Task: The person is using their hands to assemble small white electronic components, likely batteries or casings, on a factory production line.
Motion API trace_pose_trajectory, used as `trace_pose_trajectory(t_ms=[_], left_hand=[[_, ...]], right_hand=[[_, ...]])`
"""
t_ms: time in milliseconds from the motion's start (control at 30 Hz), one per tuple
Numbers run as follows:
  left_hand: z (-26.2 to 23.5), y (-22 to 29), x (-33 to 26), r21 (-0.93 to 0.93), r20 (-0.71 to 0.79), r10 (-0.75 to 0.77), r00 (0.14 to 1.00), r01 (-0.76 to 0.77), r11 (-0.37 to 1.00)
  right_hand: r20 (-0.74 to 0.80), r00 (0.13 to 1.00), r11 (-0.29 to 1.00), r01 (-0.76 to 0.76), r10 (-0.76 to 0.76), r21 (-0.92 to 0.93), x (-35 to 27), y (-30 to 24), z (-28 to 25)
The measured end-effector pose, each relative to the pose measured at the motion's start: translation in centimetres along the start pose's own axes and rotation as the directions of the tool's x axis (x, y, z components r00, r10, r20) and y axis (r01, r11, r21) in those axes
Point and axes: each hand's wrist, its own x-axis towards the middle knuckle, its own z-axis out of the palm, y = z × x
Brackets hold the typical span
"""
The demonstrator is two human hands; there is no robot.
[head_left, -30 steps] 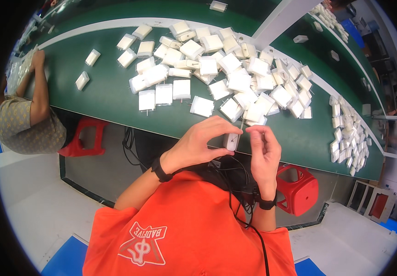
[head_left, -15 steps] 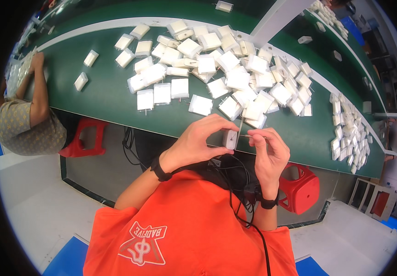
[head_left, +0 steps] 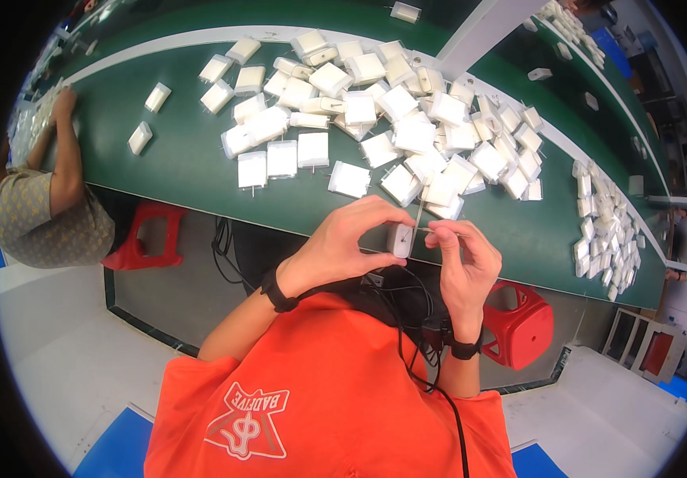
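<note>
My left hand (head_left: 351,235) grips a small white rounded block (head_left: 400,240) between thumb and fingers, just over the table's near edge. The block's end face has a dark mark or pin in its middle. A thin metal rod (head_left: 419,209) stands up slantwise beside that face; where it is fixed I cannot tell. My right hand (head_left: 469,259) pinches a slender metal tool (head_left: 439,232), its tip close to the rod and the block. Beyond both hands spreads a heap of white blocks (head_left: 414,136), many in clear film and some with metal pins showing.
The green table (head_left: 176,171) curves around me. Another person (head_left: 56,203) sits at the left, and a further pile of white blocks (head_left: 602,231) lies at the right. A post (head_left: 483,36) rises behind the heap. Red stools (head_left: 519,327) and black cables (head_left: 407,319) are below.
The single blocks on the green strip behind the table have shifted to the right. My right hand's tool has tilted slightly; both hands keep their hold in nearly the same place.
</note>
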Motion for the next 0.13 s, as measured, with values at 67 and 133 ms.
trace_pose_trajectory(t_ms=[67, 133], left_hand=[[-0.04, -0.06, -0.06, 0.01, 0.012, -0.024, 1.0, 0.024, 1.0], [0.05, -0.13, -0.03, -0.012, 0.006, -0.006, 1.0, 0.006, 1.0]], right_hand=[[0.008, 1.0, 1.0, 0.001, -0.001, -0.009, 0.04, 0.09, -0.07], [0.043, 0.998, 0.998, 0.046, -0.044, -0.039, 0.08, 0.27, -0.24]])
